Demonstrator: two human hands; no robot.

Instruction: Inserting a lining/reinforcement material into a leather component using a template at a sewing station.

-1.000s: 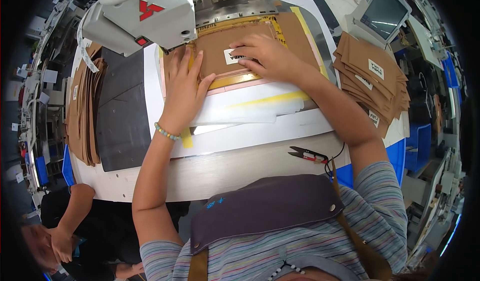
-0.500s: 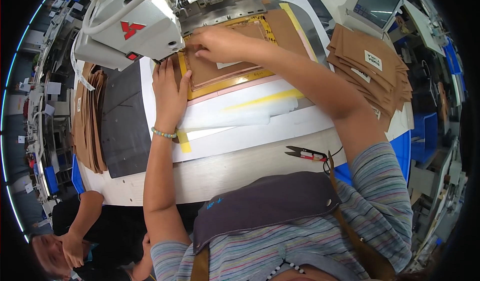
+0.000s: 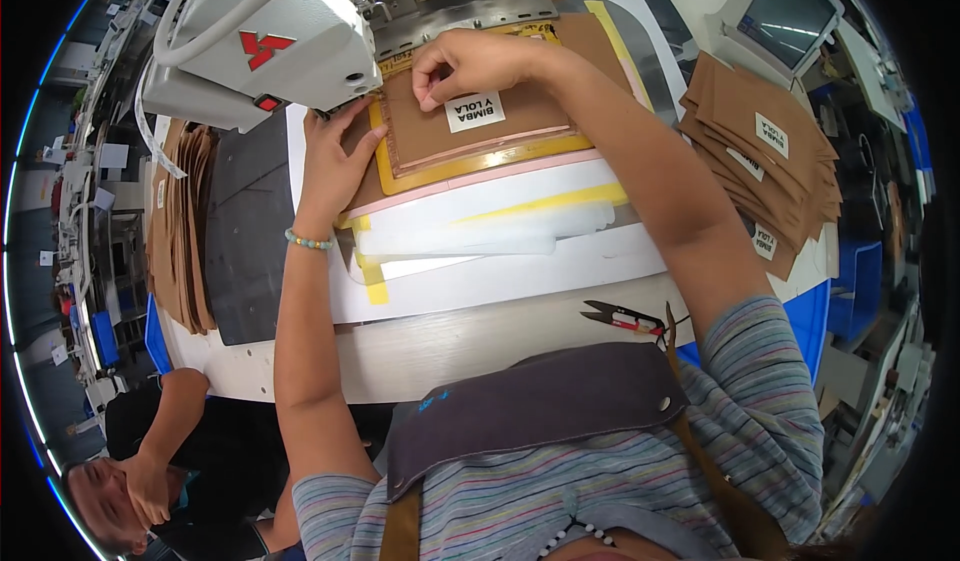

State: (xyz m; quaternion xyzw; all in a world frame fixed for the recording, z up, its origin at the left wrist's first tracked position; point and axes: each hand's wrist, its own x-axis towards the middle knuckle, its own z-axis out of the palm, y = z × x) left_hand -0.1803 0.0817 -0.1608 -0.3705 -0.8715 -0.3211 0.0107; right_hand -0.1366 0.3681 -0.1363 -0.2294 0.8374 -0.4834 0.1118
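A yellow frame (image 3: 490, 164) lies under the sewing machine, around a brown panel (image 3: 425, 139) with a white label (image 3: 475, 112) on it. My right hand (image 3: 475, 64) is over the panel, just above the label, its fingers curled into a pinch. Whatever may be between those fingertips is hidden. At the frame's left side is my left hand (image 3: 335, 156), with thumb and fingers apart and the fingertips close below the machine head. It holds nothing that I can see.
The white sewing machine head (image 3: 265, 46) overhangs the upper left. Brown labelled pieces are stacked at the right (image 3: 765, 151) and left (image 3: 180, 226). Thread snips (image 3: 625, 318) lie near the front edge. A screen (image 3: 787, 11) stands far right; a seated person (image 3: 200, 471) is lower left.
My right hand has shifted right and slightly away from the frame's left side, uncovering the label. The left hand stays by the frame's left side. The whole view has shifted a little.
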